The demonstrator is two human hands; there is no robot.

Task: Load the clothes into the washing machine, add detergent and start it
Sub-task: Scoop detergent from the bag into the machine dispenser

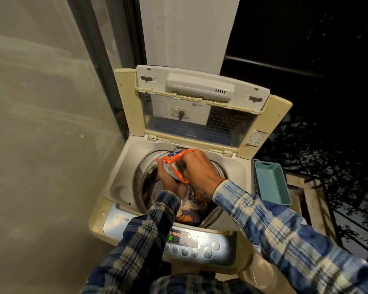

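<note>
A top-loading washing machine [119, 172] stands with its lid [200, 107] raised. Mixed clothes [191, 206] fill the drum. Over the drum's far side I hold an orange and white detergent pouch [174, 164]. My left hand [170, 181] grips the pouch from below. My right hand [198, 166] pinches its upper edge. The control panel [191, 240] at the front shows a green lit character and red lights above a row of round buttons.
A teal plastic basket [272, 183] sits on a ledge right of the machine. A glass door and wall rise on the left. A white pillar stands behind the lid. Dark railings and foliage lie to the right.
</note>
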